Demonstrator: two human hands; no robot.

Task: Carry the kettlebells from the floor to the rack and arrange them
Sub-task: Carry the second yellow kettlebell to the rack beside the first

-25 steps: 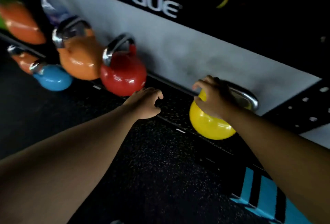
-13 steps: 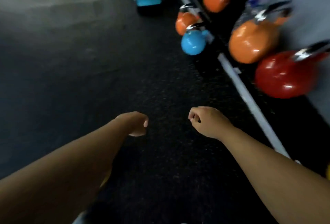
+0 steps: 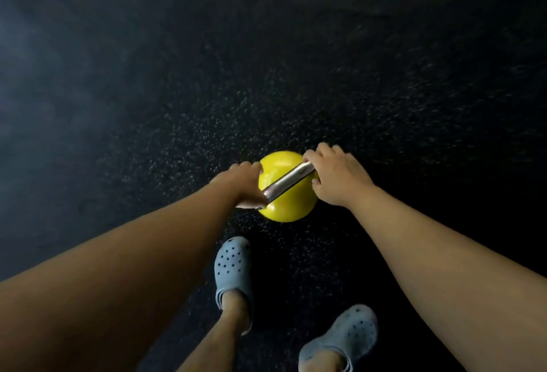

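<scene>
A yellow kettlebell [image 3: 291, 207] with a bare steel handle [image 3: 288, 185] sits on the black speckled rubber floor [image 3: 296, 75] just ahead of my feet. My left hand [image 3: 242, 185] wraps the near left end of the handle. My right hand [image 3: 336, 174] closes over the far right end of it. Both hands grip the same kettlebell. The rack and the other kettlebells are out of view.
My two feet in grey-blue clogs stand behind the kettlebell, one [image 3: 232, 271] close to it and one [image 3: 343, 339] at the lower right. Dark rubber floor spreads on all sides.
I have turned away from the rack, which has left the view. Both hands, empty half a second ago, now grip the handle of a yellow kettlebell on the floor.
</scene>
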